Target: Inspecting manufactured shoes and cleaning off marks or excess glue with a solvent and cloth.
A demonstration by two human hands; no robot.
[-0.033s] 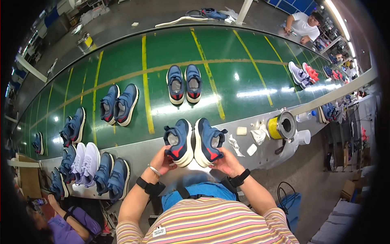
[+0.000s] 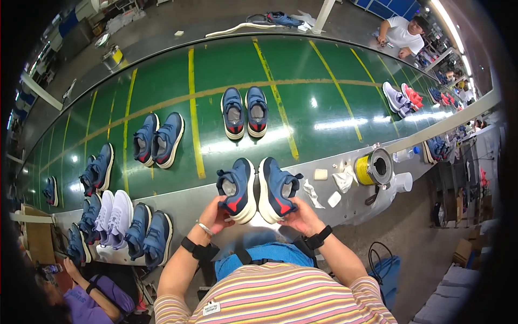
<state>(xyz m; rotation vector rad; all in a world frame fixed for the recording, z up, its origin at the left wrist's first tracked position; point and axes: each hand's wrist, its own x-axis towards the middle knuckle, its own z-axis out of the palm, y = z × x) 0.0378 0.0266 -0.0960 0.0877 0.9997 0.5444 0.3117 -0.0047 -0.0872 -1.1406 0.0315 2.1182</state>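
My left hand (image 2: 215, 214) grips the heel of a blue sneaker (image 2: 236, 186) with a white sole and red heel accents. Its mate, a second blue sneaker (image 2: 279, 186), is held at the heel by my right hand (image 2: 302, 217). The two shoes stand side by side over the bench edge, tilted so their white soles face each other with a narrow gap between. Both toes point away from me toward the green belt. Fingers curl round each heel, and some fingertips are hidden behind the shoes.
A green conveyor belt (image 2: 224, 65) with yellow lines carries several pairs of sneakers, one blue pair (image 2: 244, 112) straight ahead. Blue and lilac shoes (image 2: 116, 218) stand on the metal bench at left. At right are a yellow-banded can (image 2: 373, 166), tissue and white blocks. Co-workers sit lower left and far right.
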